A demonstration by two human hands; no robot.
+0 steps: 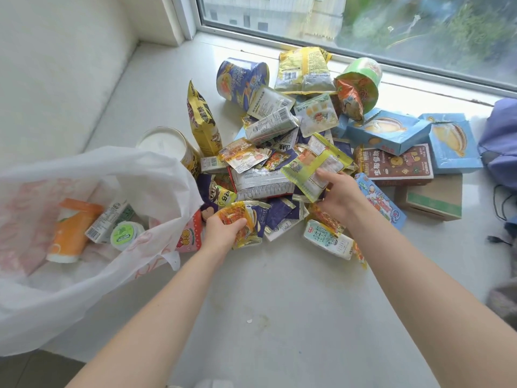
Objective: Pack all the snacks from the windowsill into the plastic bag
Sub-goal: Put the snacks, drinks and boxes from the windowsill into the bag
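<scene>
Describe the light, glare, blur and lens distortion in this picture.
Head view: daylight from the window blows out the windowsill just below it. In the same head view the window frame bows from wide-angle distortion and the scene outside is smeared. The left hand with its orange packet and the right hand with its yellow-green packet look reasonably sharp. The plastic bag glows pale, overexposed.
</scene>
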